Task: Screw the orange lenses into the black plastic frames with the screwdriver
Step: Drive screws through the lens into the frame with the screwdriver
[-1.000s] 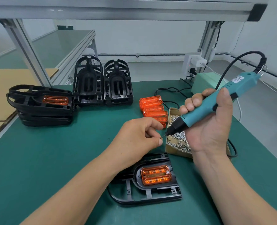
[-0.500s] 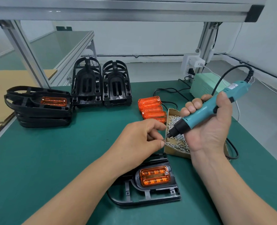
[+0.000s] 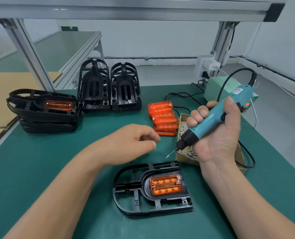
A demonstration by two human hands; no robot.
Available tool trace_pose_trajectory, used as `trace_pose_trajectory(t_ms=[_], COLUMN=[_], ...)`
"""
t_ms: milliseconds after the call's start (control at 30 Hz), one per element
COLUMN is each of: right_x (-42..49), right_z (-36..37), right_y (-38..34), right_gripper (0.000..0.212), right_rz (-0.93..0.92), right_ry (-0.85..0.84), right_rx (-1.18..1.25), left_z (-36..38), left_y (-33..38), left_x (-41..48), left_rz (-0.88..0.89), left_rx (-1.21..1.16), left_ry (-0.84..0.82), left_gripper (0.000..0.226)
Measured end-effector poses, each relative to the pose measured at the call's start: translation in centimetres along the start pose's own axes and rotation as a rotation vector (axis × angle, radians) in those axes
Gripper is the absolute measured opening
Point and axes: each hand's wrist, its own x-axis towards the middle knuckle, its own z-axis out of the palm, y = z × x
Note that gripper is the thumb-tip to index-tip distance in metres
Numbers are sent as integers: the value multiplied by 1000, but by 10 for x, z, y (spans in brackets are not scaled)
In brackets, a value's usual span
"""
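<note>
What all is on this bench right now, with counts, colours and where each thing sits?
Frame with lens: one, black with orange insert, near centre.
Finished frames: one stack, black, orange lens on top, far left.
Empty frames: two stacks, black, back centre.
Loose lenses: one pile, orange, centre right.
Screw box: one, cardboard, silver screws, right.
Power unit: one, pale green, back right.
Screwdriver: one, teal, corded, screw on its tip.
Left hand: empty, above mat.
Right hand: holding screwdriver.
</note>
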Motion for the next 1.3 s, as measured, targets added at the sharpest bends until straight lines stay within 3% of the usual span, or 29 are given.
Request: trace_pose_trajectory(t_ms=[100,200,400,500,900,1033,1300], right_x=[-7,-17,-32,-36,-43,-48,-55], right_z=[5,11,20,22,27,33,37], right_y=[6,14,24,26,31,36,46], right_gripper=[32,31,28,45,53,55,61], right_rz=[34,76,139,144,176,159,134], right_ry=[-73,-170,-352,-426,-535,-627,-736], right_rx=[-53,-91,-174,-203,-275,-325,-523], left_z=[-15,-14,-10,-9,-7,-6,-5], left_y=[-5,-5,-9,-11,-7,-3,0], left_x=[-10,-12,-7,-7,-7,-8,-12], left_rz=[-51,-73,-43,-46,-43,-43,-49], left_rx=[186,230,193,150,87,83,138], left_ry=[-263,-352,-391,-390,-373,-362,-335], left_gripper=[41,45,33,32,21,42,42])
